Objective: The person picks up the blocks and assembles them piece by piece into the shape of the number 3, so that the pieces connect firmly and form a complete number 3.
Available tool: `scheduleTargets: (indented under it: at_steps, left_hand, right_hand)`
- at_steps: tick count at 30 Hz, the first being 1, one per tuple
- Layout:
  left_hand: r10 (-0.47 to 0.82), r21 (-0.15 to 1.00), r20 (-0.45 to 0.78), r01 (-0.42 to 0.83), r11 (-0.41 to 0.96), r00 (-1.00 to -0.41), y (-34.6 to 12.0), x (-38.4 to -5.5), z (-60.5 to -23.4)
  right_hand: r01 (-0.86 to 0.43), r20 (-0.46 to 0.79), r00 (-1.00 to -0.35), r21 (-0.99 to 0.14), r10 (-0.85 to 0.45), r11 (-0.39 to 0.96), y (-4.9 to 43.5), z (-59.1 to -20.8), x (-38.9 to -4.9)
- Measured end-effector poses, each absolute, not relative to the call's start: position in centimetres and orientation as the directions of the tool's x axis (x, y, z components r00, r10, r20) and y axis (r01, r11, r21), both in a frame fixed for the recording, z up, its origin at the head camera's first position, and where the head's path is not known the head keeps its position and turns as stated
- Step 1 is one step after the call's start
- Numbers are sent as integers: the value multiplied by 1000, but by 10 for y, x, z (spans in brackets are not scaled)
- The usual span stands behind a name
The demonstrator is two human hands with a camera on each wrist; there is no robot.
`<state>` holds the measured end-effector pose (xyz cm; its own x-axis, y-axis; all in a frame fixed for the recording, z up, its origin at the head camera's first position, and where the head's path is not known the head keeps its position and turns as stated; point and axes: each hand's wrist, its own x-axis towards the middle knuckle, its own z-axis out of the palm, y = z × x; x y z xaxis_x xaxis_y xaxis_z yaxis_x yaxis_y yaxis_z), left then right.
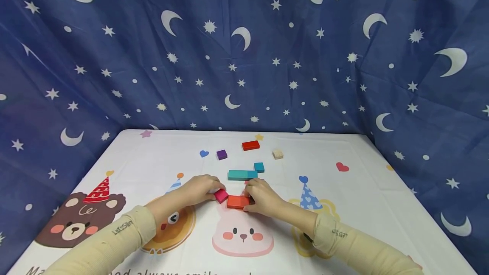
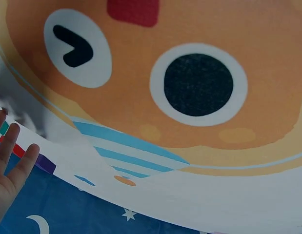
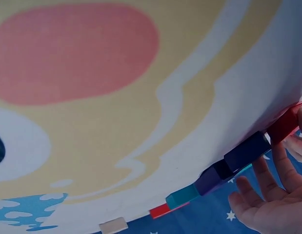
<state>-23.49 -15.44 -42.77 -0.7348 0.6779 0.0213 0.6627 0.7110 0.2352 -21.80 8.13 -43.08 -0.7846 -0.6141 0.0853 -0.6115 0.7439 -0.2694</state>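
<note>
My left hand [image 1: 202,190] pinches a small pink block [image 1: 220,195] at its fingertips, just left of an orange-red rectangular block [image 1: 238,202]. Around the right end of that orange-red block, the thumb and fingers of my right hand [image 1: 263,197] grip it, partly covering it. In the right wrist view, a dark block [image 3: 247,152] sits right by the right fingertips, in a row with the red block [image 3: 286,124]. Behind the hands lies a teal block [image 1: 237,175] with a blue block [image 1: 252,175] at its right end. The left wrist view catches only the left fingers [image 2: 29,158] at its edge.
Farther back lie a small blue block [image 1: 259,167], a purple block [image 1: 221,155], a red block [image 1: 251,145] and a beige block [image 1: 277,154]. The white tablecloth [image 1: 324,152] has printed cartoon animals. A blue star-patterned curtain [image 1: 267,96] hangs behind the table.
</note>
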Motion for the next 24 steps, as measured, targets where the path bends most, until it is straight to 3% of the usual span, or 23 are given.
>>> scheduleTargets:
  at_steps: [24]
  left_hand:
    - [633,287,-24,601,746,-774,-150,-234,-424]
  right_hand:
    - [-633,105,-769,-266,-631,727,84,-435,-223]
